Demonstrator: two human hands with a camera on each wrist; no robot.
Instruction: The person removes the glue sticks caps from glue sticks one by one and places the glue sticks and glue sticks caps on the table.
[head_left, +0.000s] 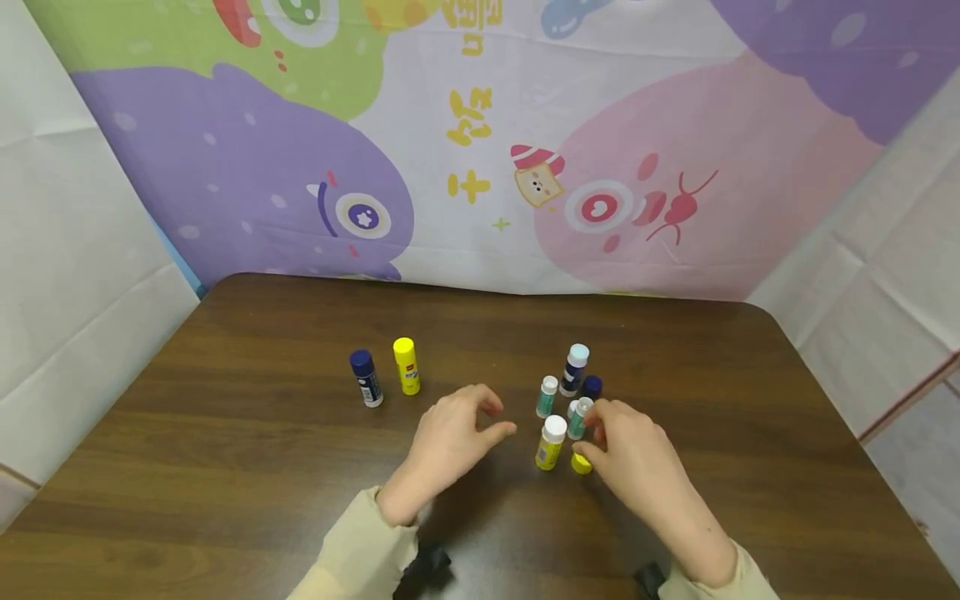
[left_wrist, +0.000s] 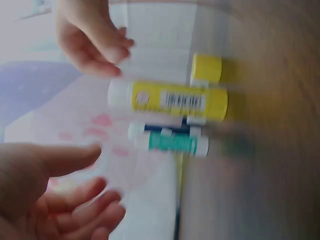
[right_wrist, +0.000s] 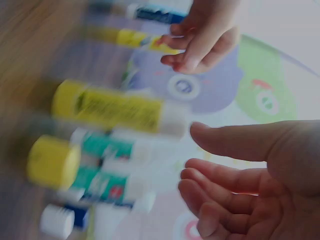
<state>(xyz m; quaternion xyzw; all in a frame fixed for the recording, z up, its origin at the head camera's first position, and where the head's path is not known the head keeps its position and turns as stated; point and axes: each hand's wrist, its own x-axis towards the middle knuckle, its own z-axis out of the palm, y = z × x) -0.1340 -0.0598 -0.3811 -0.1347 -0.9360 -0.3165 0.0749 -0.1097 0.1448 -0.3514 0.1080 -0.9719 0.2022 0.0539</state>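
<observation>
My left hand hovers over the table, thumb and fingers apart, left of a yellow glue stick standing uncapped with its white top showing. My right hand is just right of that stick, its fingers loosely bent around nothing. Below its fingertips in the head view is a yellow cap. Two small green glue sticks stand behind, the right one close to the right fingers. A navy glue stick without its cap and a navy cap are farther back.
On the left stand a capped navy glue stick and a capped yellow glue stick. A small white cap lies among the things on the right. Behind the brown table hangs a cartoon-printed cloth.
</observation>
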